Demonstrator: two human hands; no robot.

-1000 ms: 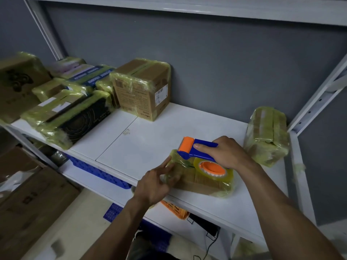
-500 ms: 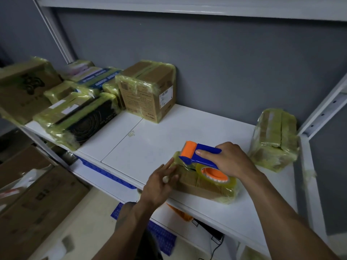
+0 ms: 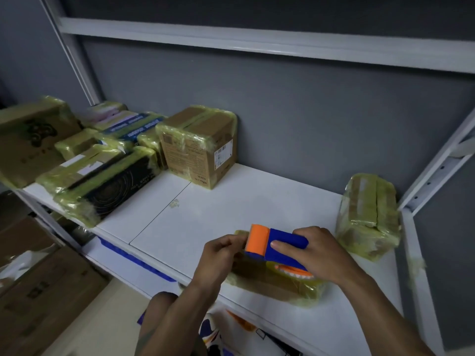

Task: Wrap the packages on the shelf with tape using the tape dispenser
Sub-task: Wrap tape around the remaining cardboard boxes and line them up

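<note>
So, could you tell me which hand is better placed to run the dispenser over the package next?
Right hand: it grips the dispenser on the package; the left hand is curled by the roller end.

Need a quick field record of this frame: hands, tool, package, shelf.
right hand: grips tape dispenser, resting on package
left hand: fingers curled at dispenser's orange end; what they pinch unclear
package: flat, tape-covered, near shelf front edge
others: wrapped bundle right, brown box at back, wrapped pile left
</note>
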